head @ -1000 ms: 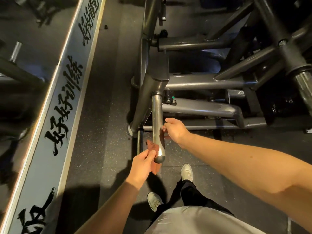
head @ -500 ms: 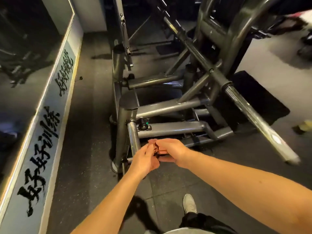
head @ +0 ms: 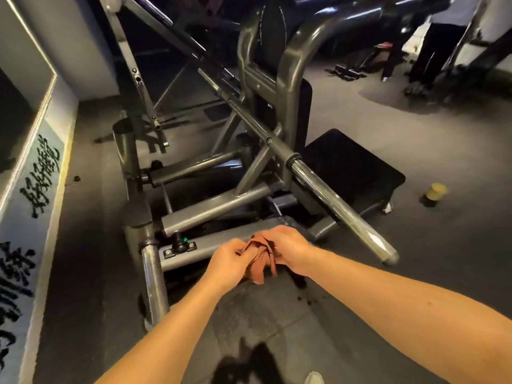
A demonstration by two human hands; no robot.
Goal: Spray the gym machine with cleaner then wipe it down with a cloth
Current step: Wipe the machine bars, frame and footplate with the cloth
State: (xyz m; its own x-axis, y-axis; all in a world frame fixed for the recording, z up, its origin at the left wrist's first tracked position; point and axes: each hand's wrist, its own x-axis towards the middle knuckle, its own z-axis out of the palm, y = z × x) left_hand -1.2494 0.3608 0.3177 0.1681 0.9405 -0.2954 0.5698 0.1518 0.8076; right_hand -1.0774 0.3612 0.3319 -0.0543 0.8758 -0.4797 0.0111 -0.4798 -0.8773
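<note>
Cloth point(head: 260, 259) gathered in 2 hands, on the near side of the gym machine point(head: 216, 207).
The left hand point(head: 231, 261) and right hand point(head: 291, 250) each pinch the rust-red cloth with curled fingers, low by the machine's base. Folding it into a flat pad should wipe the machine more evenly than a crumpled wad.

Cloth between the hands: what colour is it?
Plain reddish-brown. The cloth shows best in the head view, gripped by left hand and right hand.
</note>
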